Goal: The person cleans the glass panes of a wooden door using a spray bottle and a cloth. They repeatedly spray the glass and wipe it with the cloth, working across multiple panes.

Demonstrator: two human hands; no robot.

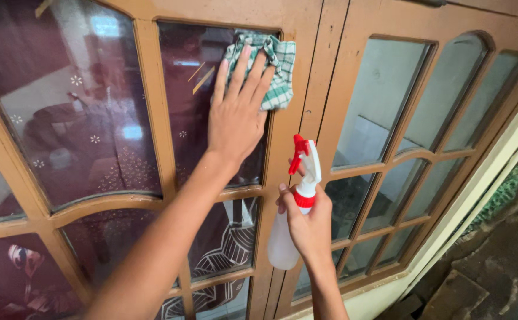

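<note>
The left hand (235, 112) lies flat, fingers spread, pressing a green-and-white checked cloth (271, 71) against the upper glass pane (182, 106) of a brown wooden door (297, 148). At about five o'clock from it, the right hand (309, 228) is wrapped around the neck of a white spray bottle (288, 237) with a red trigger, held upright before the frame.

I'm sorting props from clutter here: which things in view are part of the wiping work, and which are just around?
In use: checked cloth under left hand; spray bottle in right hand; glass pane.
Just around: right door; stone floor.
</note>
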